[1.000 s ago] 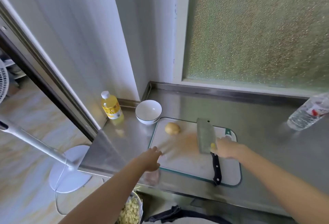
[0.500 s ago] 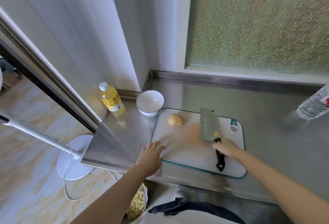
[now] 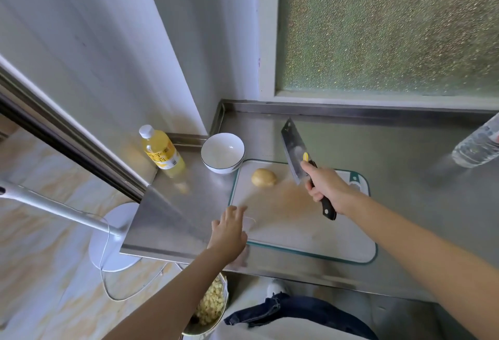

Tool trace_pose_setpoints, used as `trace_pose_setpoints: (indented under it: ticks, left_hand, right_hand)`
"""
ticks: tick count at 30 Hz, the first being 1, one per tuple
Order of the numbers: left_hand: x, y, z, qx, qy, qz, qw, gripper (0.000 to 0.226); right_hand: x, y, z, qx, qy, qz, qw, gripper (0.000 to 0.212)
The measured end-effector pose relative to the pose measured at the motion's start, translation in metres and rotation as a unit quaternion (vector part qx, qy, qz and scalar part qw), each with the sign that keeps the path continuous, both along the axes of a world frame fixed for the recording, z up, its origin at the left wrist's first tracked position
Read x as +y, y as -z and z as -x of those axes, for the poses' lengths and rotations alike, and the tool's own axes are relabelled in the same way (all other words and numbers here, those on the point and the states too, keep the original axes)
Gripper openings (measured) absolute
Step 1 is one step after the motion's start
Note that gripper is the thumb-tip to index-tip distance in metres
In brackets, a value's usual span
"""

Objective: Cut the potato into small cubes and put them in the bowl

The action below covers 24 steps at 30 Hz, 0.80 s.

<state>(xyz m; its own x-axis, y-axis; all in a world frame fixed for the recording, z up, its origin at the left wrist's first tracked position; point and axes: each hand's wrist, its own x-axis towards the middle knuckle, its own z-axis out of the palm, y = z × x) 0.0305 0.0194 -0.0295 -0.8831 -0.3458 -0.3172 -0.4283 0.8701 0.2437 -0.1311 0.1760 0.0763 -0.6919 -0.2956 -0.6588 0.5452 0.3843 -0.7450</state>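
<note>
Large dark Chinese characters are printed on the yellow label [image 3: 159,160] of the clear plastic bottle of yellow liquid [image 3: 165,150], but they are too blurred to be read. Nothing legible is seen on the small yellow sticker [image 3: 305,156] on the black-handled steel cleaver [image 3: 292,146], nor on the clear plastic water bottle [image 3: 476,145] at the right edge.

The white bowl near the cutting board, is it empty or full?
Empty. The white bowl stands upright and its inside shows only bare white surface; the potato lies whole on the cutting board.
</note>
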Motion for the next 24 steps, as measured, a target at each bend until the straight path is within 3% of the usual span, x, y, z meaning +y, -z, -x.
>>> trace_pose_setpoints:
  ticks: [3,5,7,11,16,24]
  left_hand:
    - [0.003,-0.009,0.020,0.035,-0.044,0.002,0.998,0.057]
    - [0.002,-0.016,0.038,0.062,-0.029,0.013,0.998,0.057]
    - [-0.001,-0.023,0.060,0.080,-0.014,0.016,0.997,0.055]
    - [-0.003,-0.028,0.100,0.077,-0.032,0.013,0.996,0.059]
    - [-0.003,-0.018,0.118,0.000,-0.014,-0.042,0.999,0.063]
    - [-0.005,-0.012,0.121,0.036,-0.054,-0.121,0.990,0.048]
  right_hand:
    - [-0.002,0.008,-0.006,0.119,-0.066,-0.016,0.991,0.028]
    - [-0.002,0.013,-0.010,0.165,-0.101,-0.059,0.979,0.016]
    - [0.001,0.015,-0.013,0.199,-0.141,-0.117,0.963,0.018]
    - [0.009,0.010,-0.018,0.202,-0.175,-0.140,0.953,0.019]
    - [0.022,0.004,-0.021,0.197,-0.185,-0.139,0.953,0.021]
    - [0.036,0.001,-0.021,0.192,-0.184,-0.148,0.953,0.032]
